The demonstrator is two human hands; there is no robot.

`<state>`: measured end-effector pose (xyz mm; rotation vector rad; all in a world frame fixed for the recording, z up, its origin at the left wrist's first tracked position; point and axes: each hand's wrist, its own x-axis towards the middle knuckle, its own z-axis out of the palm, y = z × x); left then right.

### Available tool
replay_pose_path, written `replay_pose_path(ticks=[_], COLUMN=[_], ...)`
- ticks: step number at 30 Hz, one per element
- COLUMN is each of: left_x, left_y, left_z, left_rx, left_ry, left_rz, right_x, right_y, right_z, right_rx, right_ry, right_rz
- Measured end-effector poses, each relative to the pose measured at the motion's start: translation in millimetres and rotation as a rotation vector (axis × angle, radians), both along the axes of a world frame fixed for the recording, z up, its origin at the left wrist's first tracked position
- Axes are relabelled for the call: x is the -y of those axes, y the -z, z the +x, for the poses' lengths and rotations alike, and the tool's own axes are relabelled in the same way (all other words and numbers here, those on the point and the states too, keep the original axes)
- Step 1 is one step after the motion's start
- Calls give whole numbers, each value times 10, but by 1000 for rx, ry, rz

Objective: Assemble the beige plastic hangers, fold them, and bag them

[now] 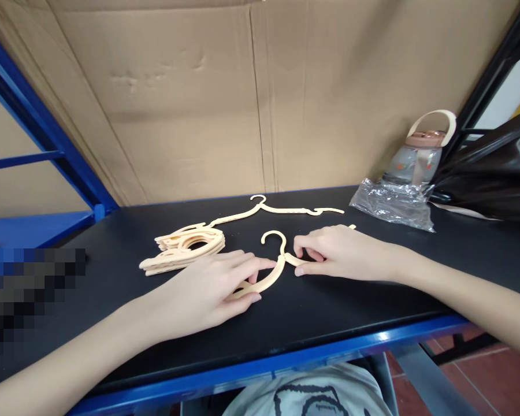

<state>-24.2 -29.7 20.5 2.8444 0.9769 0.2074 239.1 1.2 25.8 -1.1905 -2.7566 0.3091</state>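
A cream plastic folding hanger (274,279) lies on the black tabletop between my hands, its hook pointing away from me. My left hand (227,282) grips its left arm, thumb on the near side and fingers on the far side. With curled fingers and thumb, my right hand (329,254) holds the right arm, most of which is hidden under the hand. Just beyond my left hand sits a stack of folded cream hangers (182,254). Farther back, another hanger (281,210) lies spread out with its hook toward the cardboard.
A cardboard sheet (177,104) stands along the back of the black table (251,329). At the back right are a clear water bottle (416,159) with a handle and a crumpled plastic bag (394,205). Blue metal frame posts (65,133) rise on the left.
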Motion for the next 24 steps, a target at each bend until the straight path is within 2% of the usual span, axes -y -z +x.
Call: replay_pose_path(ticks=[3,5,8,10,14,18,22,24], left_x=[-18,-29,-41,-45,-52,-65,-72,-69], left_y=[-11,-31,-62,-72,-67,-67,-72,-73], left_z=[-13,-15,-11,-9,-8,-13,-19,-20], left_rx=[9,11,2,1,-3,-11,-15,-20], left_ry=[-59,-94,-78,-55,-75,-108,-118,-113], left_rz=[-55,-83,-89,-85,-70,-83,-90,-90], right_x=[23,44,80,100,114,104,86,85], right_y=[-45,-79,-124,-139,-124,-91,-61,-61], right_z=[52,74,68,47,36,89,132,131], right_rx=[40,148,328,376,338,199,167,139], right_ry=[50,166,348,392,344,219,56,16], right_rz=[127,178,168,152,150,133,142,130])
